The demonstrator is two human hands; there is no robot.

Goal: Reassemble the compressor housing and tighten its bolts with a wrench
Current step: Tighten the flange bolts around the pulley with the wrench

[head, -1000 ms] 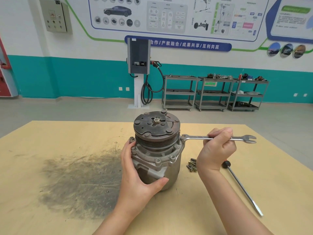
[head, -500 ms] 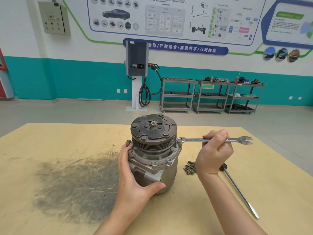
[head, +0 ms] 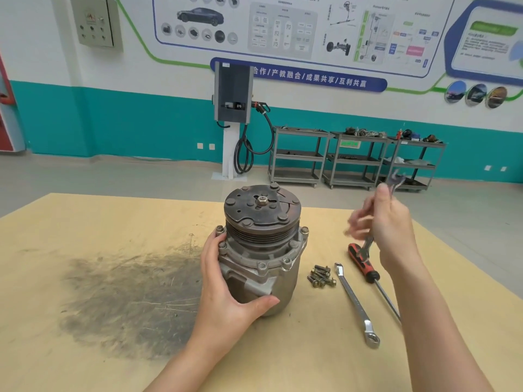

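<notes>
Left hand wraps the lower side of the compressor, thumb on its front, steadying it upright at mid surface. A second wrench lies flat just right of it, ring end nearest the camera, beside a red-handled screwdriver. A small pile of loose bolts sits between compressor and that wrench, so likely some fastening is left. Several bolts already stand in the housing flange; how tight, cannot tell. Right hand is raised off the compressor, fingers curled round a wrench, blurred, not on any bolt. No containers on the surface. Far back, shelving carts hold small parts, too small to identify.
</notes>
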